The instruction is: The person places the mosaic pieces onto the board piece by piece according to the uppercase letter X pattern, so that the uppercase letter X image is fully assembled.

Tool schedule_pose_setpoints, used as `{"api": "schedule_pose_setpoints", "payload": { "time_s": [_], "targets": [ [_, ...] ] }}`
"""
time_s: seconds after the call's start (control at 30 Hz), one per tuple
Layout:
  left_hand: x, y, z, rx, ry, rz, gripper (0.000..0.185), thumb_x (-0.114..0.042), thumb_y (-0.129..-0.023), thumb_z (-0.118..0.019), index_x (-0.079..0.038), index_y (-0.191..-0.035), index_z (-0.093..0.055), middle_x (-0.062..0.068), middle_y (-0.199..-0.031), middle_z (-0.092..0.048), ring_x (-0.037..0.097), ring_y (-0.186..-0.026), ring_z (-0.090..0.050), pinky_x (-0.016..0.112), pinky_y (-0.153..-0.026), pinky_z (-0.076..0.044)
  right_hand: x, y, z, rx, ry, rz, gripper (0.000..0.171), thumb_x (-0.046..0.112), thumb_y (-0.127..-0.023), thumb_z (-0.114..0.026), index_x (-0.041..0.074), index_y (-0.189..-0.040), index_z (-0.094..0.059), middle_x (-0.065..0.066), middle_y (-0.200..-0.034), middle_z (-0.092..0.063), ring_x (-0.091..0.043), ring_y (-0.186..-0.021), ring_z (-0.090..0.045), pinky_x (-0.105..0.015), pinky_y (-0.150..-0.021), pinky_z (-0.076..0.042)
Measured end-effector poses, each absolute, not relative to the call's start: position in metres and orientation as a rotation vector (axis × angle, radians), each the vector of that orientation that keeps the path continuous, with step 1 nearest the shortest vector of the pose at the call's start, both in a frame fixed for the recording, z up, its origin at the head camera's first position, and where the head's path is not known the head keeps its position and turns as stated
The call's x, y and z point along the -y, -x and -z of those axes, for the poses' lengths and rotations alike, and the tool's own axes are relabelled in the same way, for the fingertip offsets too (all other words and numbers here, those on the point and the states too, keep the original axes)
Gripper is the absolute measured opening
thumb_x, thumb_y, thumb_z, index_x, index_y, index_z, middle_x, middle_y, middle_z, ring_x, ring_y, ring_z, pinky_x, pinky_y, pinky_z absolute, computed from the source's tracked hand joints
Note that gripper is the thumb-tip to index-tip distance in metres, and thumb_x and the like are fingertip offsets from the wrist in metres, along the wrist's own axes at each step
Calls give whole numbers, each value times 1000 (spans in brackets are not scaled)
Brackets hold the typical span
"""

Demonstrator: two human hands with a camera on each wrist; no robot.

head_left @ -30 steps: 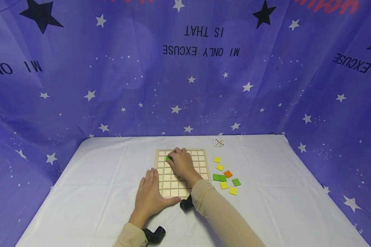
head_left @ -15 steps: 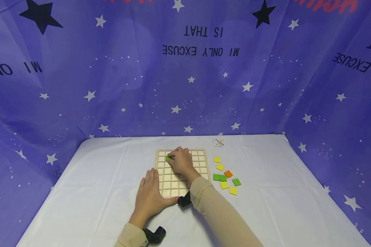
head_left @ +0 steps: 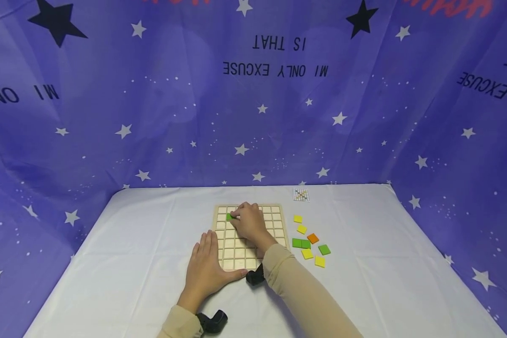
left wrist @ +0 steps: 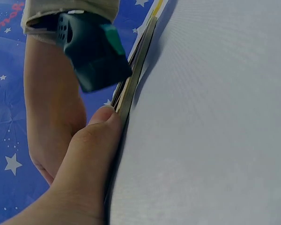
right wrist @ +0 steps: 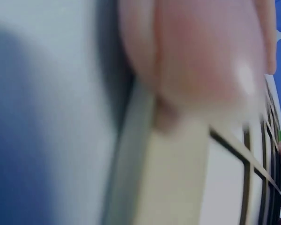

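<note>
A wooden grid board (head_left: 229, 253) lies flat on the white table. My right hand (head_left: 251, 221) is over its upper left part, thumb and index finger pinching the right side of a small green square tile (head_left: 229, 216) in a cell there. My left hand (head_left: 203, 265) braces the lower left corner, straight fingers along the left side and thumb along the near edge. In the left wrist view the left thumb (left wrist: 96, 133) presses the board's rim (left wrist: 136, 70). A blurred thumb tip (right wrist: 201, 61) fills much of the right wrist view, close over the board's border.
Right of the board lie loose square tiles: several yellow tiles (head_left: 306, 254), an orange tile (head_left: 313, 238) and green tiles (head_left: 301, 243). Behind them is a small printed pattern card (head_left: 301, 195). A purple starry curtain (head_left: 253, 117) stands behind the white table (head_left: 388, 281).
My right thumb and index finger have shifted slightly at the green tile, and a little more of it shows. The left hand keeps its place at the board's corner.
</note>
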State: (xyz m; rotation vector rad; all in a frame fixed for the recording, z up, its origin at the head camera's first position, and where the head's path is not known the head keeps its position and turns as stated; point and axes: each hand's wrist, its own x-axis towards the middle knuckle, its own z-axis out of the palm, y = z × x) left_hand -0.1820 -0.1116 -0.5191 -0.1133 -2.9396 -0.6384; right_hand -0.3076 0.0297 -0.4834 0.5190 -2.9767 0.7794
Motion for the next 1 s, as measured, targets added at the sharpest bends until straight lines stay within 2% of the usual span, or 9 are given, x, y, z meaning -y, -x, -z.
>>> {"api": "schedule_pose_setpoints", "payload": {
  "time_s": [0.3, 0.63, 0.87, 1.0],
  "targets": [
    [112, 182, 518, 2954, 109, 634, 149, -98, -57, -55, 7, -156, -15, 23, -164, -16, 37, -154, -15, 55, -124, -18, -63, 303, 472, 2895, -663, -1021, 32, 24, -96, -65, 12, -126, -69, -5, -130, -64, -28, -125, -54, -48, -110, -44],
    [112, 183, 519, 2966, 107, 636, 150, -99, -56, -53, 6, -156, -12, 22, -165, -13, 37, -154, -13, 54, -125, -16, -139, 287, 454, 2877, -586, -1029, 37, 25, -95, -69, 11, -129, -66, -2, -129, -65, -26, -120, -56, -47, -100, -49],
    [112, 182, 517, 2956, 116, 650, 150, -97, -56, -56, 6, -156, -13, 22, -165, -13, 38, -154, -14, 54, -125, -16, -188, 272, 455, 2958, -499, -876, 36, 27, -94, -69, 12, -127, -67, -1, -123, -67, -25, -117, -56, -47, -99, -49],
    [112, 182, 517, 2956, 117, 649, 149, -97, -57, -56, 6, -156, -13, 22, -165, -13, 38, -154, -13, 54, -125, -15, -204, 263, 460, 3003, -489, -765, 36, 29, -93, -71, 14, -125, -69, 0, -120, -67, -22, -110, -55, -42, -93, -49]
  ]
}}
